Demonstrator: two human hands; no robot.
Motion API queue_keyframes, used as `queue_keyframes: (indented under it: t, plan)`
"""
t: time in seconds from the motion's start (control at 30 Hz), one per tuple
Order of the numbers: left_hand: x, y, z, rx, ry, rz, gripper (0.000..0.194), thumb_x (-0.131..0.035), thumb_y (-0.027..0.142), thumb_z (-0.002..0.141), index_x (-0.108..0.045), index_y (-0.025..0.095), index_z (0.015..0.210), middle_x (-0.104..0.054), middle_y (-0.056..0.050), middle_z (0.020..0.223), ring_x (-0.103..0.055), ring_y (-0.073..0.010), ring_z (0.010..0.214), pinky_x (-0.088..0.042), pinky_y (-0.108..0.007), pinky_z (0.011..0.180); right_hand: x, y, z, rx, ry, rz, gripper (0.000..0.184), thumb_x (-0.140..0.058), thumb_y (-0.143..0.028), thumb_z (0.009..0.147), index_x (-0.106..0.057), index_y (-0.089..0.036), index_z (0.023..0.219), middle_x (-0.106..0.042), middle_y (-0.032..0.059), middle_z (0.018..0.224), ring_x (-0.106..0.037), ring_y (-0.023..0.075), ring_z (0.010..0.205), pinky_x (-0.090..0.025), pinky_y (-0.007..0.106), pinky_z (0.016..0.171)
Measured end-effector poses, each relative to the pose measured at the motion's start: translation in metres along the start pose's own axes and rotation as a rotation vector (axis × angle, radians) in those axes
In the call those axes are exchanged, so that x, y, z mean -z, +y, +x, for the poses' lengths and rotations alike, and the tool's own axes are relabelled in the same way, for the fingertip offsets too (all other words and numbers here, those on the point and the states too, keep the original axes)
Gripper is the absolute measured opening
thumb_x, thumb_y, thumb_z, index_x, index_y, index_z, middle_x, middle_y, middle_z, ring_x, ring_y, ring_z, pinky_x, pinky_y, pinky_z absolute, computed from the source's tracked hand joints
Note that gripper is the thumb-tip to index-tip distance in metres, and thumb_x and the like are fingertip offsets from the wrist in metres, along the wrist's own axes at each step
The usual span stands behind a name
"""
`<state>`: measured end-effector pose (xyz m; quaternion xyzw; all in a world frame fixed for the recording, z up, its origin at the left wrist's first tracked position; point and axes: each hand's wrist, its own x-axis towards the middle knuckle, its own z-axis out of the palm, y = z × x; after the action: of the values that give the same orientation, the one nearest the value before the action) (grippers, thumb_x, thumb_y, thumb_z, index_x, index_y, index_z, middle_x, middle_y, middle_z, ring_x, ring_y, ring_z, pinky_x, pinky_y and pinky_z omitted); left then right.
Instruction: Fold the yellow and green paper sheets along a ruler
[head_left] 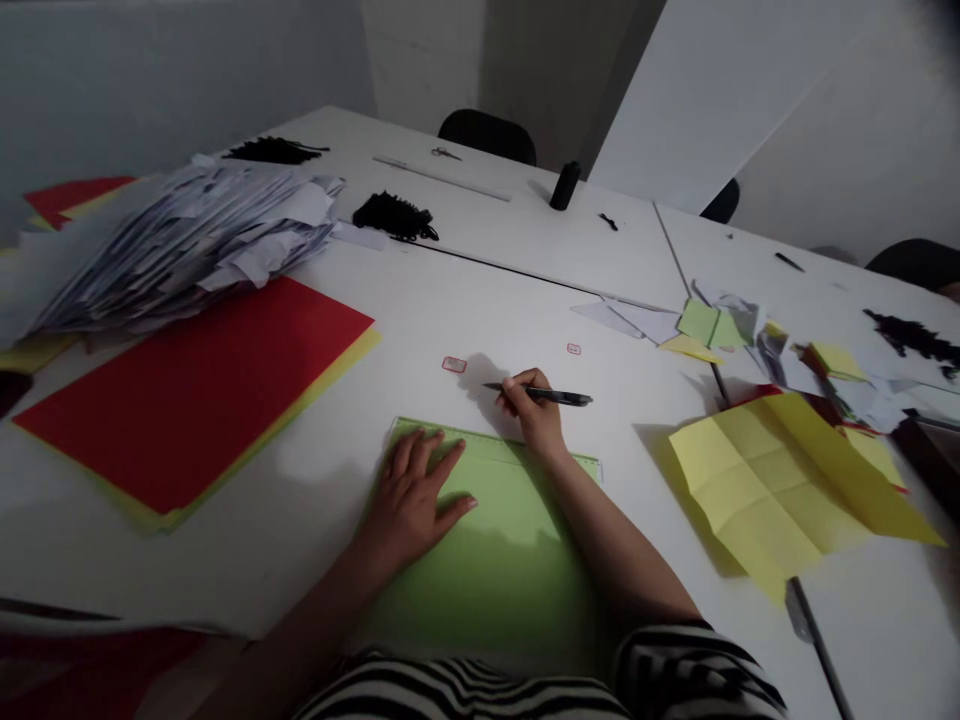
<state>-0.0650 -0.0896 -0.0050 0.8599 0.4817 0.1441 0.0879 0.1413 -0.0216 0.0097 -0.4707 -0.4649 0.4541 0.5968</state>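
A green paper sheet (502, 560) lies on the white table (315, 470) right in front of me. A clear ruler (577, 462) runs along its far edge. My left hand (412, 500) presses flat on the sheet's left part, fingers spread toward the ruler. My right hand (534, 410) sits at the far edge of the sheet and grips a black pen (551, 396), held nearly level with its tip pointing left just beyond the ruler.
A red sheet on yellow sheets (202, 390) lies left, a heap of white paper scraps (180, 240) behind it. A creased yellow sheet (780, 480) and coloured scraps (720, 330) lie right. Two small red-outlined pieces (454, 364) sit beyond the pen. A black cylinder (564, 186) stands far back.
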Motion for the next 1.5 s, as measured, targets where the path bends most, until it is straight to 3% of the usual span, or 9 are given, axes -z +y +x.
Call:
queue_keyframes:
  t: [0.1,0.2,0.3,0.47,0.6,0.9,1.03,1.2,1.5]
  plan:
    - [-0.001,-0.001,0.000,-0.007,0.006,0.009,0.064,-0.054,0.059,0.084,-0.050,0.023,0.137,-0.047,-0.013,0.134,-0.031,-0.0343,0.130,-0.032,-0.051,0.108,0.013,-0.011,-0.007,0.078,-0.087,-0.147,0.024,-0.058,-0.042,0.090,-0.060,-0.019,0.096,-0.069,0.0021,0.079,-0.059,0.0120,0.058,-0.045,0.024,0.054]
    - [-0.002,-0.001,0.000,-0.016,0.016,0.019,0.064,-0.053,0.059,0.084,-0.049,0.024,0.138,-0.046,-0.013,0.135,-0.031,-0.0343,0.130,-0.033,-0.051,0.107,0.025,-0.014,-0.028,0.271,-0.229,-0.466,0.017,-0.056,-0.033,0.093,-0.066,-0.022,0.101,-0.070,0.0047,0.095,-0.065,0.0162,0.081,-0.052,0.029,0.072]
    - [-0.003,-0.001,0.000,-0.019,0.018,0.024,0.064,-0.053,0.059,0.084,-0.049,0.024,0.137,-0.046,-0.013,0.134,-0.031,-0.0349,0.130,-0.032,-0.052,0.107,0.030,-0.007,-0.051,0.464,-0.375,-0.735,0.021,-0.053,-0.022,0.095,-0.066,-0.023,0.110,-0.069,0.0063,0.107,-0.061,0.0197,0.102,-0.050,0.034,0.087]
    - [-0.005,0.000,-0.001,0.004,0.029,0.024,0.063,-0.055,0.057,0.084,-0.050,0.025,0.137,-0.044,-0.014,0.136,-0.031,-0.0366,0.130,-0.033,-0.054,0.105,0.028,0.008,-0.066,0.574,-0.419,-0.995,0.024,-0.055,-0.015,0.092,-0.066,-0.022,0.112,-0.068,0.0060,0.113,-0.056,0.0229,0.112,-0.048,0.038,0.093]
    - [-0.006,0.000,-0.002,0.002,0.043,0.012,0.063,-0.056,0.054,0.084,-0.048,0.022,0.138,-0.040,-0.014,0.139,-0.033,-0.0357,0.129,-0.032,-0.054,0.107,0.039,0.007,-0.068,0.603,-0.423,-1.013,0.025,-0.052,-0.013,0.093,-0.066,-0.023,0.111,-0.068,0.0045,0.112,-0.058,0.0223,0.110,-0.050,0.037,0.089]
    - [-0.005,0.004,-0.002,-0.038,0.075,-0.054,0.057,-0.057,0.046,0.088,-0.045,0.020,0.137,-0.044,-0.012,0.137,-0.038,-0.0300,0.125,-0.037,-0.048,0.105,0.093,0.001,-0.089,0.515,-0.349,-0.986,0.024,-0.049,-0.016,0.095,-0.065,-0.024,0.111,-0.067,0.0041,0.117,-0.059,0.0233,0.109,-0.050,0.041,0.090]
    - [-0.005,0.007,-0.002,-0.136,0.038,-0.047,0.047,-0.052,0.038,0.092,-0.047,0.020,0.135,-0.047,-0.008,0.140,-0.037,-0.0269,0.130,-0.033,-0.045,0.110,0.095,0.002,-0.087,0.517,-0.344,-0.971,0.024,-0.052,-0.015,0.093,-0.065,-0.025,0.111,-0.068,0.0040,0.115,-0.059,0.0230,0.109,-0.050,0.039,0.090]
    - [-0.009,0.010,-0.001,-0.188,-0.007,-0.005,0.051,-0.047,0.032,0.094,-0.038,0.017,0.142,-0.040,-0.008,0.148,-0.033,-0.0246,0.137,-0.027,-0.045,0.114,0.098,0.001,-0.083,0.495,-0.356,-0.955,0.026,-0.048,-0.016,0.095,-0.065,-0.025,0.111,-0.067,0.0032,0.117,-0.058,0.0225,0.110,-0.049,0.039,0.091]
    - [-0.009,0.023,0.007,-0.122,0.014,-0.008,0.052,-0.050,0.042,0.092,-0.045,0.015,0.137,-0.047,-0.012,0.142,-0.042,-0.0259,0.129,-0.036,-0.043,0.109,0.107,-0.004,-0.082,0.502,-0.374,-0.945,0.023,-0.048,-0.017,0.095,-0.065,-0.023,0.109,-0.067,0.0037,0.117,-0.058,0.0220,0.110,-0.048,0.039,0.090]
